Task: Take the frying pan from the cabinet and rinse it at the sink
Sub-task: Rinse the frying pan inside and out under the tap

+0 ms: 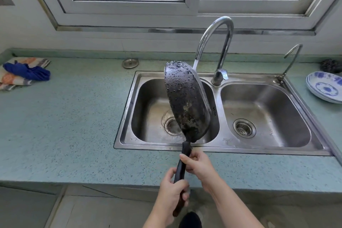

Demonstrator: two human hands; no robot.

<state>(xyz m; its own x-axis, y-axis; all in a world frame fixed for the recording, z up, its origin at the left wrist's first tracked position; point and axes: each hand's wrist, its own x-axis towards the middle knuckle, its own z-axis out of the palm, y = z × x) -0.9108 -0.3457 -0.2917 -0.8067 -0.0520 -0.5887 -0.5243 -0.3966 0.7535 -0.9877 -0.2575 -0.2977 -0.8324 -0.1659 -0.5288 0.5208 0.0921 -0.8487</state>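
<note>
The black frying pan [186,100] is tilted on its side over the left basin of the steel double sink [262,149], its wet, scorched underside facing me. Water runs from the tall curved tap [217,31] onto the pan's far side near its top edge. My left hand [172,193] grips the lower end of the long black handle. My right hand [197,164] grips the handle higher up, close to the sink's front rim. The pan's inside is hidden from me.
A blue cloth [27,72] lies on a patterned towel at the counter's left end. A round sink plug [130,63] sits behind the left basin. A small second tap [291,59] and stacked blue-white plates [325,86] are at the right. The window is behind.
</note>
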